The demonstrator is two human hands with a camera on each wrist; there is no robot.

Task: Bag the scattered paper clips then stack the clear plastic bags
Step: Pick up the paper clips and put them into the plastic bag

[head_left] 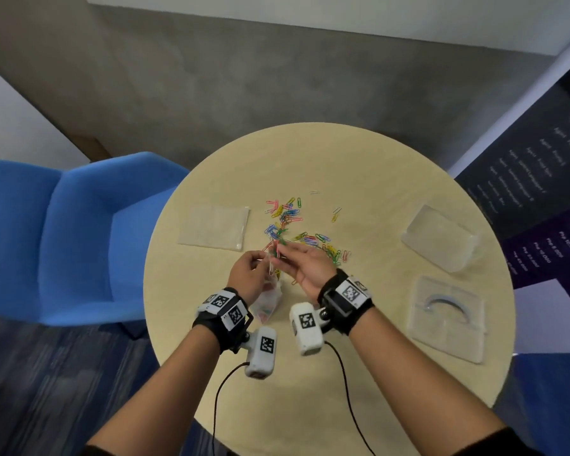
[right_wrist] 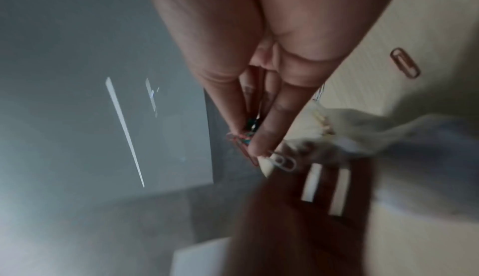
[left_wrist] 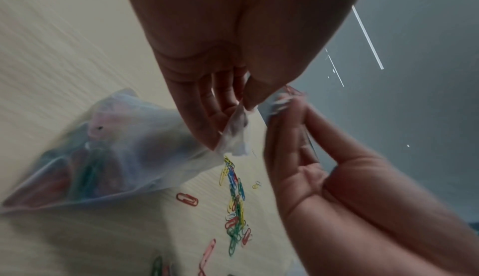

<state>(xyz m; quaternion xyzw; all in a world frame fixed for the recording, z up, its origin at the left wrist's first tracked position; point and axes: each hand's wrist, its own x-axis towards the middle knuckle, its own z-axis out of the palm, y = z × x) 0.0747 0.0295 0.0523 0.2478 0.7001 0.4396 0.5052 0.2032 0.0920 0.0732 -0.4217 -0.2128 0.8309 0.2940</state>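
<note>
Coloured paper clips (head_left: 288,225) lie scattered over the middle of the round beige table (head_left: 359,159). My left hand (head_left: 249,273) pinches the rim of a clear plastic bag (left_wrist: 122,153) that holds several clips and hangs down to the table, seen under the wrist in the head view (head_left: 269,299). My right hand (head_left: 305,261) pinches a small bunch of paper clips (right_wrist: 246,139) in its fingertips, right at the bag's mouth (left_wrist: 235,135). More loose clips (left_wrist: 234,206) lie below the hands.
A flat stack of empty clear bags (head_left: 213,228) lies at the table's left. A clear plastic box (head_left: 440,236) and its flat lid (head_left: 448,317) sit at the right. A blue chair (head_left: 73,238) stands left of the table.
</note>
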